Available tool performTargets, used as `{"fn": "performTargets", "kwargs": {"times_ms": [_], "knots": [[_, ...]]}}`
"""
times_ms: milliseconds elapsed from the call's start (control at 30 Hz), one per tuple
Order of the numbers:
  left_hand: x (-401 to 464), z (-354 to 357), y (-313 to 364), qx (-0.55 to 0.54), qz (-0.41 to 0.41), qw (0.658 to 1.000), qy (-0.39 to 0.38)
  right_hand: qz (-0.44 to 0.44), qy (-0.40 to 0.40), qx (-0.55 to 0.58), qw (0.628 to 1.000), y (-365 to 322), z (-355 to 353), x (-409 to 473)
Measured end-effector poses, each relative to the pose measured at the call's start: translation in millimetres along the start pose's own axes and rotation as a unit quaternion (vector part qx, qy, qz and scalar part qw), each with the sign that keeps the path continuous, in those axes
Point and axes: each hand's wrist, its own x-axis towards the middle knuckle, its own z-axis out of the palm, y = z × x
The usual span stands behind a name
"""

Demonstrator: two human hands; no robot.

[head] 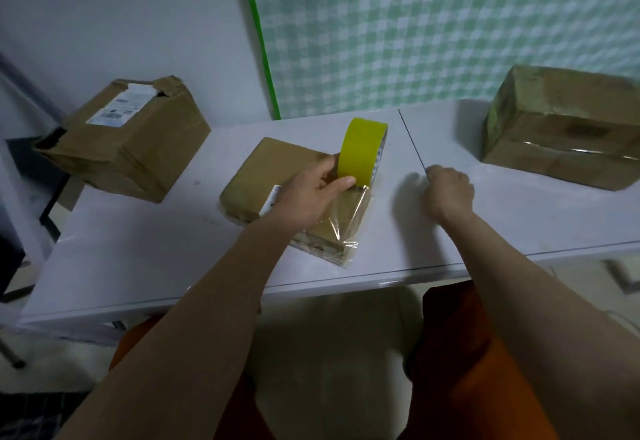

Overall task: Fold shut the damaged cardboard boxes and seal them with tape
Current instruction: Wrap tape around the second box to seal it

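The left hand (311, 190) holds a yellow tape roll (362, 152) upright on a small flat box (277, 176). Clear tape (341, 221) runs from the roll down the near end of this box. The right hand (448, 192), fingers curled, is on the white table (173, 252), blurred. Torn box (128, 138) sits left, taped box (564, 128) right.

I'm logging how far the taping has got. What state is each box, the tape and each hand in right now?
Small box: flaps shut, clear tape strip running over its near end.
Tape roll: upright on the small box, strip still attached.
Left hand: grips the tape roll.
Right hand: curled, on the table, blurred; holding anything unclear.
Left box: torn, corner gaping.
Right box: shut, taped.
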Motion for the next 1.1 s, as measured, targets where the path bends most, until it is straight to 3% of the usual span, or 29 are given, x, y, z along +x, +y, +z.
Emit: {"fn": "performTargets", "kwargs": {"times_ms": [100, 233, 333, 367, 400, 467, 500, 567, 800, 933, 1100], "knots": [[2, 6, 4, 0.051, 0.007, 0.999, -0.003, -0.01, -0.026, -0.038, 0.999, 15, 14, -3], [9, 12, 4, -0.008, 0.003, 1.0, -0.009, -0.057, 0.009, -0.025, 0.998, 25, 14, -1], [12, 14, 5, -0.064, -0.005, 0.998, -0.014, -0.006, -0.041, 0.147, 0.988, 28, 0, -8], [13, 14, 6, -0.083, -0.009, 0.996, -0.014, 0.009, -0.076, 0.278, 0.957, 27, -8, -15], [13, 15, 7, -0.107, -0.015, 0.994, -0.014, 0.036, -0.122, 0.424, 0.897, 24, -17, -24], [13, 17, 12, -0.155, -0.02, 0.988, -0.014, 0.085, -0.222, 0.636, 0.734, 16, -32, -43], [13, 19, 13, -0.17, -0.02, 0.985, -0.011, 0.092, -0.251, 0.679, 0.684, 13, -34, -50], [13, 22, 17, -0.2, -0.024, 0.979, -0.003, 0.09, -0.275, 0.706, 0.646, 8, -38, -61], [16, 24, 22, -0.274, -0.04, 0.961, -0.005, 0.024, -0.295, 0.7, 0.65, 1, -42, -80], [18, 26, 23, -0.305, -0.05, 0.951, -0.009, -0.051, -0.23, 0.623, 0.746, -6, -45, -85], [17, 27, 23, -0.331, -0.06, 0.942, -0.001, -0.107, -0.063, 0.493, 0.861, -15, -46, -93]]}}
